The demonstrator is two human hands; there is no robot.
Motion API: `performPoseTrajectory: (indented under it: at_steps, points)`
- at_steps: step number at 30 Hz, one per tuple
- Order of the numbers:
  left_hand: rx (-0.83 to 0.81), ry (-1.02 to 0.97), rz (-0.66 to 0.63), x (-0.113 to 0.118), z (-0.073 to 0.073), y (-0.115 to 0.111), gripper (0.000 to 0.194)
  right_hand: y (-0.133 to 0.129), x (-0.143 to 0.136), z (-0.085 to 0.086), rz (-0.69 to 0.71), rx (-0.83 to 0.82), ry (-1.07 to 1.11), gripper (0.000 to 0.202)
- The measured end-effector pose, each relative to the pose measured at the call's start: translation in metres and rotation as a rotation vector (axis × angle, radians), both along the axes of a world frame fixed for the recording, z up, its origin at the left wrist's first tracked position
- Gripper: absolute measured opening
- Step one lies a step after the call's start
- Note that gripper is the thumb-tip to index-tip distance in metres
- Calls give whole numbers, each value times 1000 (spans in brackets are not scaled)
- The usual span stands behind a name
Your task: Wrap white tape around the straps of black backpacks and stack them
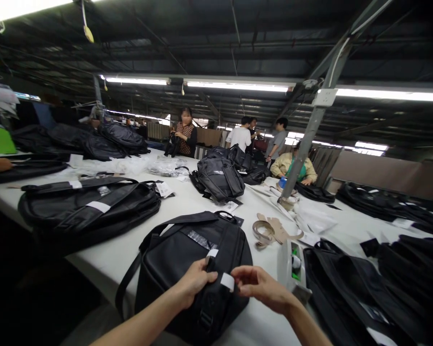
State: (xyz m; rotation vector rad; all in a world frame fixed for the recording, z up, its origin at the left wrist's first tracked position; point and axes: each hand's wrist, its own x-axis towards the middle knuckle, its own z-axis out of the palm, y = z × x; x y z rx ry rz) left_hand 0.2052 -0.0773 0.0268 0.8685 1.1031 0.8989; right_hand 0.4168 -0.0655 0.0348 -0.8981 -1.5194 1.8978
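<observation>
Apparently fitting the white band (227, 282) to the strap (212, 300) of the black backpack (166, 269), at lower centre of the frame on the bench (178, 199). Grasping the strap with the left hand (197, 279); at the band's edge with the right hand (260, 286), cannot tell whether pinching. Probably calls next for securing the band. Pointing handle (226, 215) first up-frame, along a long axis leaning right.

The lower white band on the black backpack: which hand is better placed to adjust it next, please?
Probably the right hand: its fingertips are right at the edge of the lower white band. The left hand seems occupied gripping the strap, on the band's other side.
</observation>
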Motion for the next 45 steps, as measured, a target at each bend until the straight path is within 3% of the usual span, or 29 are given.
performPoseTrajectory:
  at_steps: [2,6,11,15,18,23,26,29,33,39,45]
  points:
    - [16,-11,-14,1,0,1,22,-1,-5,0,-27,154,-140,44]
    - [33,7,25,1,-1,3,20,1,-15,0,-83,431,-294,19]
    - [-63,-75,25,-3,-6,4,24,4,-10,-6,-120,398,-217,29]
    - [-88,-141,21,-3,-8,3,27,7,-1,-22,-134,423,-207,29]
    - [-101,-133,37,-2,-7,3,25,7,5,-25,-128,422,-219,28]
    - [-63,-64,45,-3,-4,3,21,11,3,10,-97,443,-249,26]
    - [-13,-26,29,-2,-4,4,19,19,-12,34,7,468,-296,24]
    - [40,24,18,0,-3,6,16,32,-34,41,77,599,-367,21]
    - [159,94,28,3,-1,6,17,47,-60,24,33,830,-466,14]
    - [317,147,-37,-1,-5,1,25,49,-73,-7,-152,699,-403,8]
    - [423,255,11,-6,-19,8,23,50,-75,-8,-146,757,-376,11]
